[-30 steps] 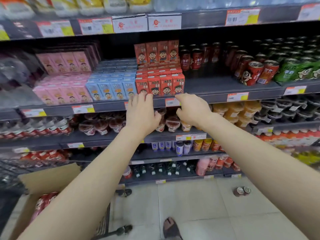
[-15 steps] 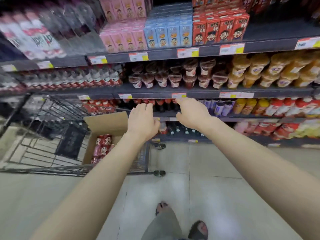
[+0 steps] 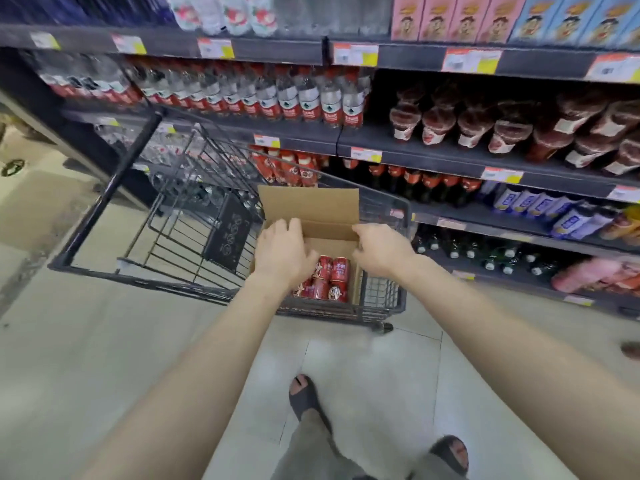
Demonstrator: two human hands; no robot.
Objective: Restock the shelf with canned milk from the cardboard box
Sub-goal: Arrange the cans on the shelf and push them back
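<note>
Our left hand [image 3: 282, 251] and right hand [image 3: 381, 249] hover over the open box [image 3: 308, 202], which sits in the front corner of the cart [image 3: 173, 233]. Both are released. The left has its fingers spread and loose above the box's left side. The right has its fingers bent loosely down over the right side, and we see nothing in either.

The cans [image 3: 329, 278] lie packed at the bottom of the box, just below and between the hands. About 4 red ones show, and the left hand hides the rest. We cannot tell for sure whether they stand or lie on their sides.

We judge them to be stiff metal, full, and so fairly heavy for their size. Their walls look smooth and could slip in a loose grip. We would wrap fingers and thumb round the side wall at mid-height, 1 can to each hand. They are packed tight, so the first may need lifting by its top rim.

The shelf [image 3: 415, 157] beside the cart holds bottles, and we see no can slot here.
</note>
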